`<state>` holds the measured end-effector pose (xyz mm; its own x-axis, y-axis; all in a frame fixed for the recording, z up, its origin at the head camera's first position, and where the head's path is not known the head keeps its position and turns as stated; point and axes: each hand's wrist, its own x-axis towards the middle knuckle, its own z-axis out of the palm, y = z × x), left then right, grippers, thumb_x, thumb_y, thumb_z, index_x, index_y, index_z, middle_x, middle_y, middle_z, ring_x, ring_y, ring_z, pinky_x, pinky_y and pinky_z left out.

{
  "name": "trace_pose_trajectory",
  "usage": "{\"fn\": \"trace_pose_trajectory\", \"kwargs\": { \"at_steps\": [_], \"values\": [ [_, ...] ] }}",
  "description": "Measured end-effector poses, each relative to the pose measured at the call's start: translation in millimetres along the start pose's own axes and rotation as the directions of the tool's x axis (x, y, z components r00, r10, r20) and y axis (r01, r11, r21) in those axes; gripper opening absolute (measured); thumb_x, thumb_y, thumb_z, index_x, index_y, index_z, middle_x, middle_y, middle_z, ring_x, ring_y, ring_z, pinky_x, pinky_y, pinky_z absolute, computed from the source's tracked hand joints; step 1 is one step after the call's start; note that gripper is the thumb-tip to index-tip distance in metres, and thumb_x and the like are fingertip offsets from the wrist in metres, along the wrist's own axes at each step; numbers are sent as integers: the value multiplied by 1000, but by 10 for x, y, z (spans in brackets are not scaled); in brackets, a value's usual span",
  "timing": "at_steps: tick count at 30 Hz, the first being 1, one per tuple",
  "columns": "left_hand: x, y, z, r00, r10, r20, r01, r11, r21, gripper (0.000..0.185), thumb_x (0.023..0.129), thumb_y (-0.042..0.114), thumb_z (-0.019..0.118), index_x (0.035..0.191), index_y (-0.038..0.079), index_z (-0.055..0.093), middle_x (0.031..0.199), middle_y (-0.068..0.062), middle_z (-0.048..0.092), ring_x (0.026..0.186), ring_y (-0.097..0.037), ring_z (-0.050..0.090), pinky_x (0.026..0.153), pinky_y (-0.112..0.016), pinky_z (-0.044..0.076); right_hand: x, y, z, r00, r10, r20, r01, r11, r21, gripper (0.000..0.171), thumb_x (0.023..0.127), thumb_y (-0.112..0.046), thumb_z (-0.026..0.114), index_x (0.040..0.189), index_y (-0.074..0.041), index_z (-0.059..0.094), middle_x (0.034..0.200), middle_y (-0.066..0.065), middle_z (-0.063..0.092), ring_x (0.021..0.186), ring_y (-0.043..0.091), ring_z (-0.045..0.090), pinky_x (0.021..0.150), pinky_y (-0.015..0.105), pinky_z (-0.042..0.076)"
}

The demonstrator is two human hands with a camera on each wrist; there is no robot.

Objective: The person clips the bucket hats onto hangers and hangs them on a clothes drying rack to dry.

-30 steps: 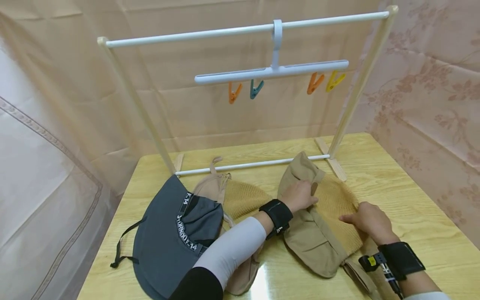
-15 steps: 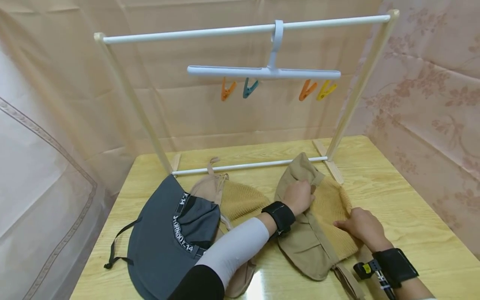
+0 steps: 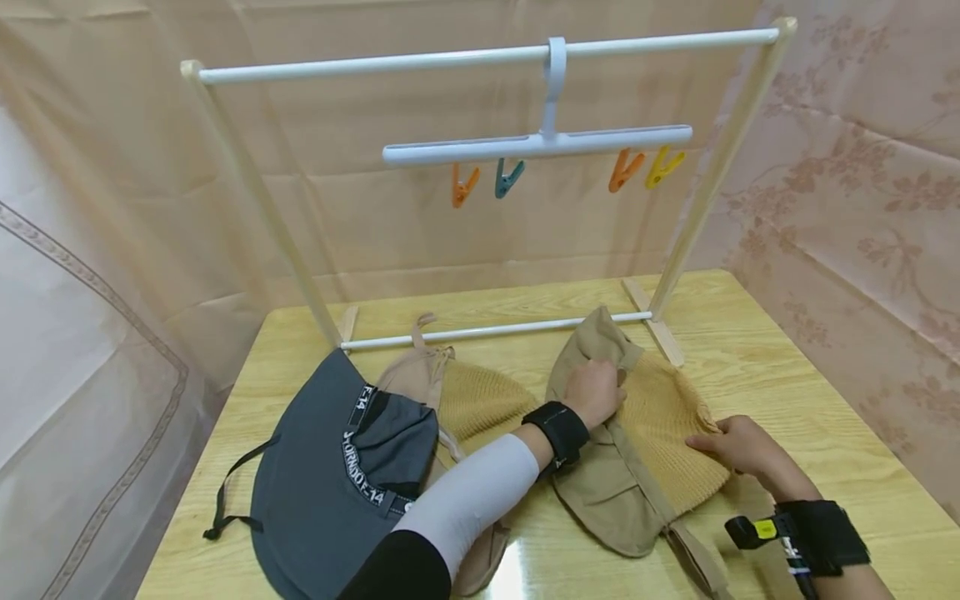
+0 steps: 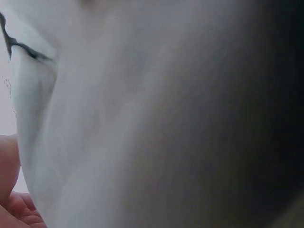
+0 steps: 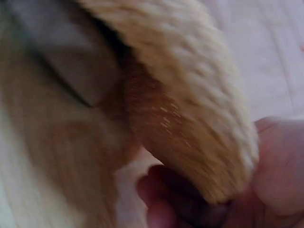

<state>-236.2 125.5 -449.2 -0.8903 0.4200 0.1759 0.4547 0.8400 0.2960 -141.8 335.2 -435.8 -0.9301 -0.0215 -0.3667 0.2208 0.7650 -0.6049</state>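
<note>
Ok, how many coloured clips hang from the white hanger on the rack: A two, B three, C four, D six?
C: the white hanger carries four clips, an orange and a teal one on its left part, an orange and a yellow one on its right.

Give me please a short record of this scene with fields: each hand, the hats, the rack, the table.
left hand: grips the khaki flap of the tan sun hat
right hand: pinches the edge of the knitted yellow hat, fingers under it in the right wrist view
other hats: grey sun hat with lettered band, at the left; another knitted yellow hat beside it
rack: drying rack at the back; white hanger carries four pegs
table: wooden table, light, glossy
</note>
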Motion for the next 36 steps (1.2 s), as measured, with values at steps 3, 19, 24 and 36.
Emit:
{"fn": "trace_pose_trajectory", "kwargs": {
  "at_steps": [3, 19, 24, 36],
  "values": [
    [5, -9, 0, 1000, 1, 4, -1, 1000, -15, 36, 88, 29, 71, 58, 15, 56, 55, 7, 48, 42, -5, 38, 39, -18, 31, -38, 61, -38, 1000, 7, 28, -10, 995, 104, 41, 95, -26, 60, 62, -15, 39, 56, -7, 32, 51, 9, 35, 51, 25, 36],
    [-28, -10, -59, 1000, -16, 12, 17, 998, -56, 40, 92, 26, 67, 56, 16, 53, 56, 4, 52, 42, -8, 41, 39, -19, 31, -88, -41, 22, 977, -97, -192, 83, 993, -80, 43, 97, -21, 56, 59, -15, 38, 54, -5, 29, 50, 9, 26, 50, 24, 24],
    [-32, -29, -63, 1000, -27, 17, 28, 997, -66, 42, 92, 26, 66, 55, 16, 48, 54, 5, 46, 41, -7, 39, 39, -18, 30, -114, -85, 20, 962, -142, -232, 113, 984, -137, 44, 97, -21, 57, 58, -15, 36, 54, -5, 27, 49, 9, 23, 50, 24, 22],
    [-12, -48, -108, 999, -44, 7, 44, 997, -68, 43, 93, 28, 66, 55, 16, 50, 52, 6, 43, 42, -7, 40, 39, -18, 30, -171, -220, -41, 932, -209, -298, 152, 967, -204, 45, 96, -18, 57, 57, -15, 35, 54, -6, 24, 48, 8, 22, 50, 24, 23]
  ]
}}
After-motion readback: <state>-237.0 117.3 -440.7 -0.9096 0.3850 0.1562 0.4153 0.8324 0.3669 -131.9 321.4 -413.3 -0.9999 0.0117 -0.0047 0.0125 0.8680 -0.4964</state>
